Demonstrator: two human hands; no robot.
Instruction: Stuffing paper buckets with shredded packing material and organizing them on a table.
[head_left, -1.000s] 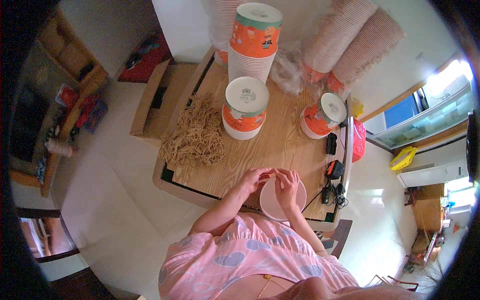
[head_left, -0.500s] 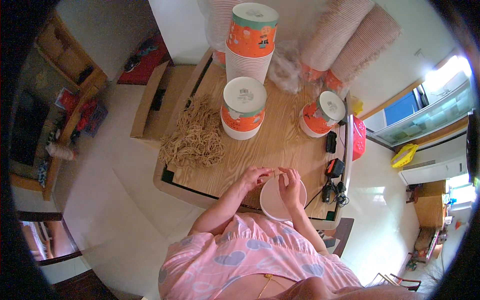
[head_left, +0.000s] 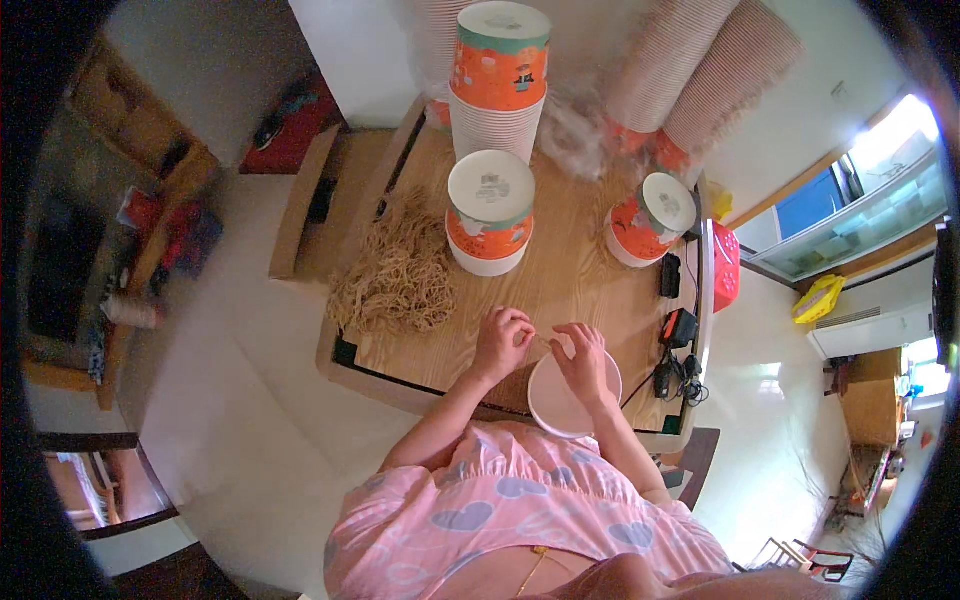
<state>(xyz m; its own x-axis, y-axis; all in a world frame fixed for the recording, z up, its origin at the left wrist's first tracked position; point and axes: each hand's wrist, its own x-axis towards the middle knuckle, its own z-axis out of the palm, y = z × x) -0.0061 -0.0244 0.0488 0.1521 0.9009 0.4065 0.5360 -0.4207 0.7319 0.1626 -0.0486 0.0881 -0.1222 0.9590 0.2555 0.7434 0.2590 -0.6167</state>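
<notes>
My left hand is closed in a pinch near the table's front edge, on one end of a thin tan strand of twine. Facing it, my right hand pinches the strand's other side; the exact grip is too small to make out. Below my right hand, an open white paper tub stands at the table's edge, partly hidden by that hand. A loose, tangled heap of tan twine lies farther to the left on the table.
Upside-down orange paper tubs stand behind my hands: a short stack, a taller stack and one at right. Wrapped tub stacks lean at the back. Black adapters and cables lie right. A cardboard box adjoins the left edge.
My hands have drawn slightly apart, with the left moving up and left. The strand between them shows stretched across the gap. The whole view has shifted a little.
</notes>
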